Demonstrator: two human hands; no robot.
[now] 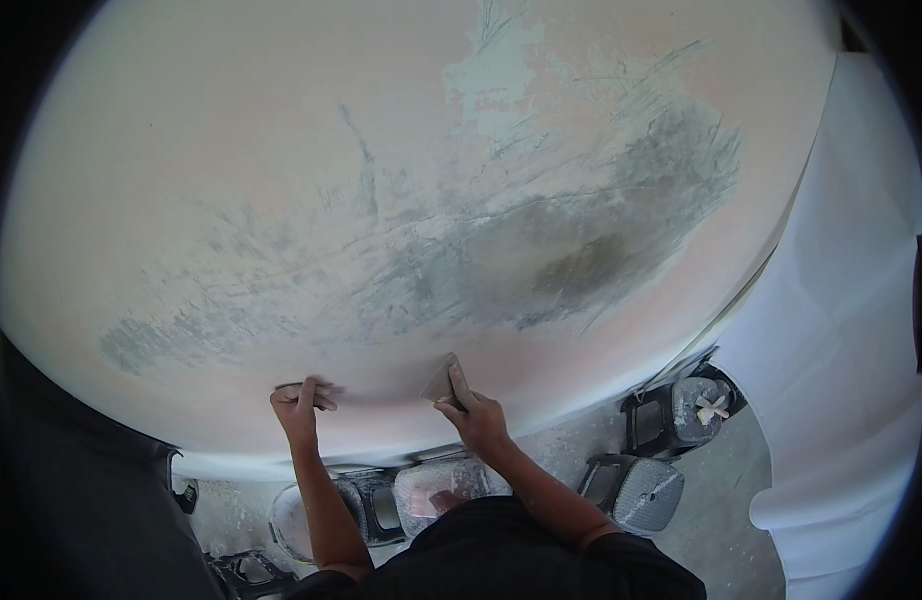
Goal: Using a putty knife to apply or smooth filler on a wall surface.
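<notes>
A broad, pale curved surface (231, 130), its grey patch (541, 262) toward 2 o'clock, dominates above a white sheet (841, 300) at 3 and dusty stools (653, 492) from 4 to 7. At 6, the right hand (478, 415) pinches a flat grey scraper (437, 385) firmly, one finger laid along it, apparently to steady its edge. At 8, the left hand (301, 402) sits half-curled; whether it holds anything cannot be told. The surface's top is cut off; the wearer's dark-clad body (491, 555) hides part of one stool.
</notes>
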